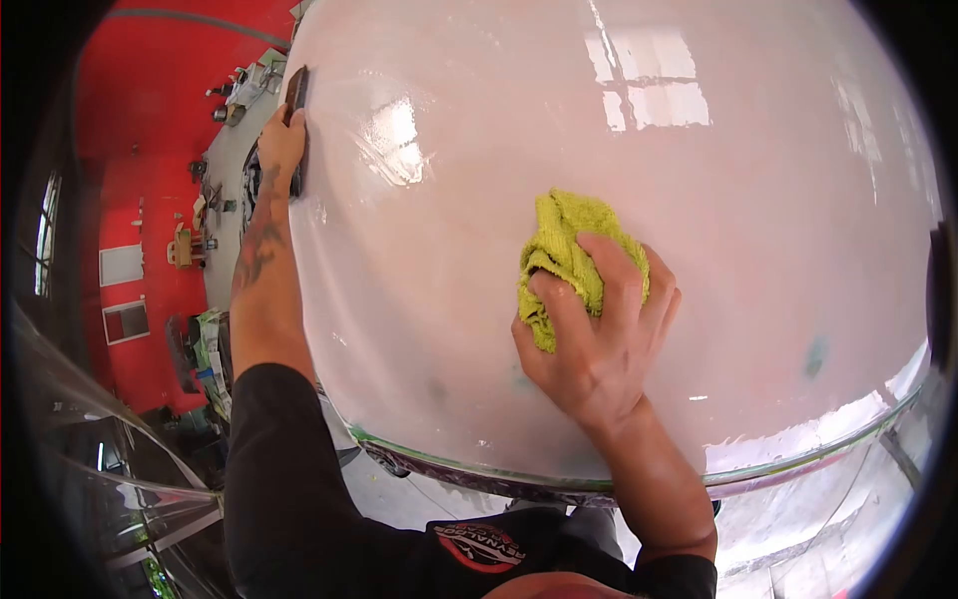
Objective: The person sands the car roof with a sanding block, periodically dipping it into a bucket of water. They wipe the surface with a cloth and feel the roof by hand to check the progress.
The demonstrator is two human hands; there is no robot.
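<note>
A broad, curved vehicle panel [459, 250] in pale pinkish white lies before me, its surface wet and shiny. My right hand [609, 339] grips a bunched yellow-green microfiber cloth [574, 225] and presses it against the panel, right of its middle. At the panel's far left edge, my left hand [281, 150] is closed on a long, dark sanding block [296, 95]. The block lies along that edge, and its underside is hidden. Small grey-green patches show through the pale coat, one of them [816, 356] at the right.
Green masking tape [479, 474] runs along the panel's near edge. A red wall [170, 200] stands to the left, with tools and small items [244, 90] on a surface beside it. Clear plastic sheeting [120, 419] hangs at the lower left. Pale floor [798, 539] shows below.
</note>
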